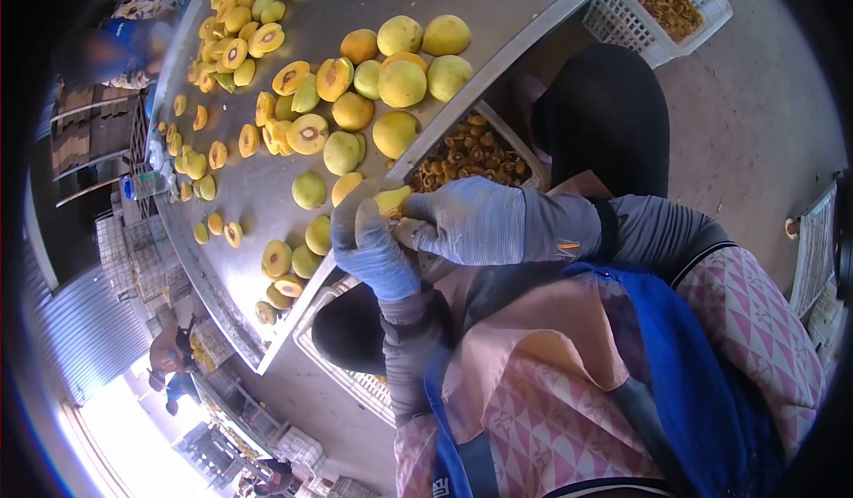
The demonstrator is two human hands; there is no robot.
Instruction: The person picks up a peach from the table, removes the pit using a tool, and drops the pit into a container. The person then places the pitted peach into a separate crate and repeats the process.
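Observation:
Both my hands wear blue-grey gloves and meet at the near edge of the metal table. Between them is a yellow apricot, partly hidden by my fingers. My left hand is closed around its left side, fingers curled. My right hand pinches it from the other side, with thumb and fingers pressed together. Whether a small tool or a pit is in the fingers cannot be made out. Just beyond, whole apricots and cut halves with pits showing lie on the table.
Below the table edge, by my hands, stands a crate of brown pits. Another white basket of brown pieces sits on the floor. A larger pile of halves lies at the far end, near another person. Stacked crates stand beyond.

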